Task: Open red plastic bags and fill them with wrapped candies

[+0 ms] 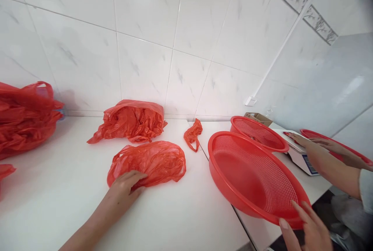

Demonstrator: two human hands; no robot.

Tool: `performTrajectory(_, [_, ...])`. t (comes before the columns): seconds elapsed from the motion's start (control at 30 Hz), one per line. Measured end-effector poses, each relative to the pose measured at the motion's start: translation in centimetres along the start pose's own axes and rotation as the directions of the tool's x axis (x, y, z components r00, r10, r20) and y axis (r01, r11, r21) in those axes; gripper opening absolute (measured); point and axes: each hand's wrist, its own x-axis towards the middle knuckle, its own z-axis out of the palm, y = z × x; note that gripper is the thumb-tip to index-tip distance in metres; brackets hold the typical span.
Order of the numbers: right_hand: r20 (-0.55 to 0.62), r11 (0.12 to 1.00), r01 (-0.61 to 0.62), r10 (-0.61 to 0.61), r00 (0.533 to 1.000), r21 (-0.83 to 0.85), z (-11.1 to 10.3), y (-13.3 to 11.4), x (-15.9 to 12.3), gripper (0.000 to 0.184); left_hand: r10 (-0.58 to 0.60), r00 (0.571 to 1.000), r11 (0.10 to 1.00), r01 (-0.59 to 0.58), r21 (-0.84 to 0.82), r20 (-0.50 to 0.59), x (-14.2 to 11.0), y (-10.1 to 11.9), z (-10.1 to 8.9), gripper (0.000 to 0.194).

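My left hand lies on the near left edge of a crumpled red plastic bag spread on the white table. Its fingers rest on the film, with the thumb apart from them on the near side. At the lower right, my right hand is partly cut off by the frame. Its fingers are spread at the near rim of a large red plastic colander; whether they touch it is unclear. Nothing shows inside this colander. Behind the flat bag sits a red bag stuffed with more red bags.
A small twisted red bag lies near the table joint. More red bags are heaped at left. A second colander, a cardboard box and a white scale stand at right. Another person's hands work over the scale.
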Motion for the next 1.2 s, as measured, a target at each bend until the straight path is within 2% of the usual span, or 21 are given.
performTrajectory(0.13, [0.076, 0.999, 0.049, -0.048, 0.996, -0.008, 1.8, -2.7, -0.2, 0.046, -0.007, 1.0, 1.0, 0.007, -0.026, 0.006, 0.0, 0.1, 0.0, 0.035])
performTrajectory(0.27, [0.067, 0.999, 0.046, -0.046, 0.997, 0.0, 3.4, -4.9, -0.1, 0.053, 0.034, 0.999, 0.999, -0.035, -0.034, -0.032, -0.1, -0.1, 0.3, 0.033])
performTrajectory(0.47, [-0.039, 0.999, 0.027, -0.025, 0.999, 0.045, 5.3, -6.5, 0.5, 0.056, 0.033, 0.997, 0.998, -0.037, -0.049, -0.065, 0.0, -0.4, 0.6, 0.033])
performTrajectory(0.77, [-0.119, 0.991, 0.016, 0.0, 0.993, 0.135, 6.2, -9.9, 2.5, 0.04, 0.047, 0.998, 0.997, -0.05, -0.053, -0.049, -0.3, 0.1, 0.2, 0.036])
performTrajectory(1.0, [0.041, 0.982, 0.069, -0.077, 0.996, 0.174, 9.7, -11.5, 4.9, 0.051, 0.016, 0.998, 0.999, -0.019, -0.049, -0.053, -0.3, 0.1, 0.3, 0.035])
performTrajectory(1.2, [0.159, 0.983, 0.127, -0.147, 0.976, 0.133, 12.6, -11.4, 7.9, 0.054, 0.014, 0.999, 0.998, -0.016, -0.056, -0.042, 0.0, 0.2, 0.2, 0.034])
